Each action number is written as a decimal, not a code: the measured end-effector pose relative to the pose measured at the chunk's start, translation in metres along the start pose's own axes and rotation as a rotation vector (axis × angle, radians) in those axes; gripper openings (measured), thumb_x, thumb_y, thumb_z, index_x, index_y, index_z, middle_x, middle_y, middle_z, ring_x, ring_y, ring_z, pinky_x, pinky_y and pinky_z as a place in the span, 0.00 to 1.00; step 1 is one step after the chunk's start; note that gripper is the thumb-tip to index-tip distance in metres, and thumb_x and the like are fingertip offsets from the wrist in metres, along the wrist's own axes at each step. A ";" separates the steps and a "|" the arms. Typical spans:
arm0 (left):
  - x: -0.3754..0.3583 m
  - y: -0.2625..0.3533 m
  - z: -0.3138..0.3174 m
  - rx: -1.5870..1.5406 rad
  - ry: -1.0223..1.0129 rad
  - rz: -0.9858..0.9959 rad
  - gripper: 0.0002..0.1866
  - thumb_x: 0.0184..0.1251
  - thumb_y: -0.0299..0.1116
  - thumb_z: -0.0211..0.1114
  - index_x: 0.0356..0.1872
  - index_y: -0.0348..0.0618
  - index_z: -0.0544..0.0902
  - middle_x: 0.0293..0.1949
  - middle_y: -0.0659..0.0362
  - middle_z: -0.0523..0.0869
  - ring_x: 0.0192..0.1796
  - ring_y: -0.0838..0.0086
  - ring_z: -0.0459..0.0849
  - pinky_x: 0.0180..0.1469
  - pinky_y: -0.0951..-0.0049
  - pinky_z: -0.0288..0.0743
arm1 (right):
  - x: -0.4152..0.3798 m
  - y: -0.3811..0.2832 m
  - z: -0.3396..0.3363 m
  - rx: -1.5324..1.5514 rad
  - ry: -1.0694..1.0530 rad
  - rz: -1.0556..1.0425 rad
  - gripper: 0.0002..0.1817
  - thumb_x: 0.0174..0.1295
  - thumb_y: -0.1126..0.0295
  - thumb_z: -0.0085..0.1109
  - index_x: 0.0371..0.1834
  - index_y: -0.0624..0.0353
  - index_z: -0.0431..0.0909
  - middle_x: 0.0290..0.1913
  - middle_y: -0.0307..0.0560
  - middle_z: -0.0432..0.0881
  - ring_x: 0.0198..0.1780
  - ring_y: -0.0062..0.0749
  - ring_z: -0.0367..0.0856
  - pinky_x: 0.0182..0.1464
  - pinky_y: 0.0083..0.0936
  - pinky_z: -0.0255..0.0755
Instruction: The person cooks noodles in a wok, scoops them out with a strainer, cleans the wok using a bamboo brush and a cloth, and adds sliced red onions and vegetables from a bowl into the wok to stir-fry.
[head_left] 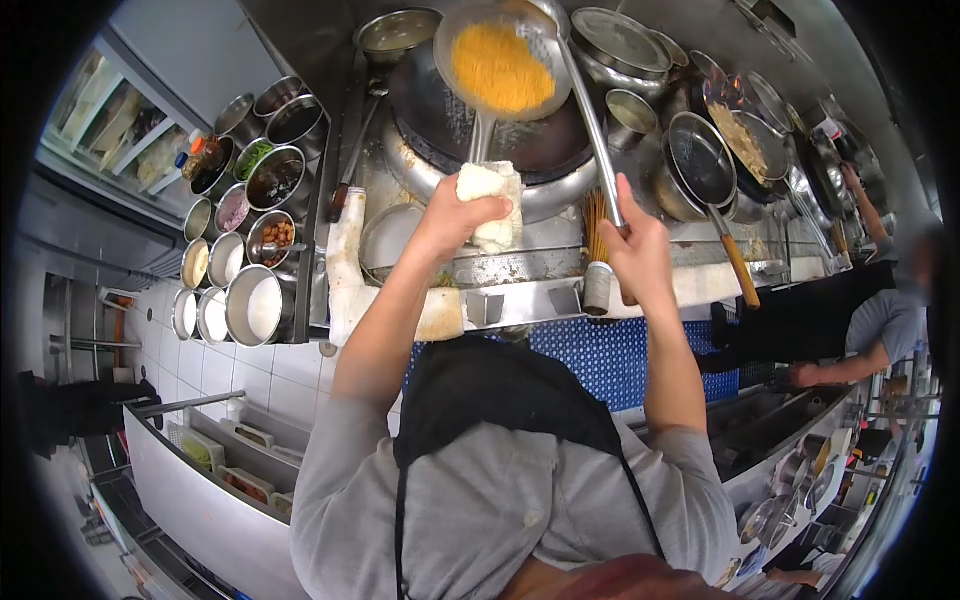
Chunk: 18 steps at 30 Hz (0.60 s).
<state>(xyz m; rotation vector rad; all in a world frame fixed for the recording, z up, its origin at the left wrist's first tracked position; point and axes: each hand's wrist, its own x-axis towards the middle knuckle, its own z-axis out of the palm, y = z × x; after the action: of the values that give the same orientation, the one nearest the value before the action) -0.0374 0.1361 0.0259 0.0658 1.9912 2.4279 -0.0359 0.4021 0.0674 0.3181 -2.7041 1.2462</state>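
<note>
**Pan of Orange-Yellow Food Held Above a Dark Wok**

The metal stove top spans the work area, with another person standing well apart at the right. A large dark wok sits in a broad metal ring on it. Above the wok is a smaller metal pan, carrying a spread of orange-yellow food; its handle runs down toward the person.

The left hand is closed around a folded pale cloth at the lower end of that handle. The right hand is clenched on the long metal shaft of a tool, which slants up to the pan's right side; the shape of its head is hard to make out.

Left of the stove stand metal containers, some with white contents. Smallest, a bristle brush stands upright just beside the right hand, between it and the cloth.
</note>
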 end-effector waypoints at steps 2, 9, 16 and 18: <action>0.000 0.010 0.000 -0.059 0.045 -0.127 0.20 0.57 0.34 0.72 0.49 0.35 0.83 0.40 0.56 0.89 0.38 0.74 0.88 0.41 0.71 0.81 | -0.008 -0.006 0.008 -0.015 -0.001 0.025 0.34 0.60 0.75 0.62 0.72 0.62 0.69 0.17 0.52 0.70 0.19 0.21 0.70 0.26 0.24 0.67; 0.013 0.015 -0.017 -0.346 0.058 -0.291 0.20 0.57 0.39 0.73 0.49 0.41 0.82 0.35 0.59 0.88 0.28 0.76 0.87 0.16 0.78 0.70 | -0.028 -0.017 -0.003 0.098 -0.005 0.029 0.34 0.59 0.74 0.64 0.73 0.57 0.69 0.17 0.46 0.73 0.19 0.20 0.69 0.27 0.23 0.69; -0.018 0.012 0.016 -0.537 0.054 -0.180 0.20 0.58 0.33 0.72 0.50 0.36 0.81 0.37 0.54 0.87 0.32 0.71 0.87 0.25 0.71 0.80 | -0.030 0.004 0.017 -0.037 0.002 0.033 0.34 0.60 0.74 0.64 0.73 0.55 0.70 0.18 0.48 0.75 0.21 0.21 0.71 0.30 0.23 0.71; -0.003 0.019 0.008 -0.480 -0.010 -0.261 0.17 0.58 0.34 0.72 0.46 0.37 0.81 0.33 0.56 0.87 0.28 0.73 0.86 0.20 0.73 0.76 | -0.035 -0.001 0.021 -0.019 -0.017 0.052 0.33 0.60 0.74 0.64 0.73 0.54 0.71 0.19 0.48 0.76 0.21 0.20 0.71 0.30 0.23 0.71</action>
<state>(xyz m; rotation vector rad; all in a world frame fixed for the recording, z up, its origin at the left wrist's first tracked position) -0.0338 0.1402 0.0460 -0.1704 1.2650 2.6311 -0.0025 0.3903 0.0465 0.2591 -2.7535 1.2364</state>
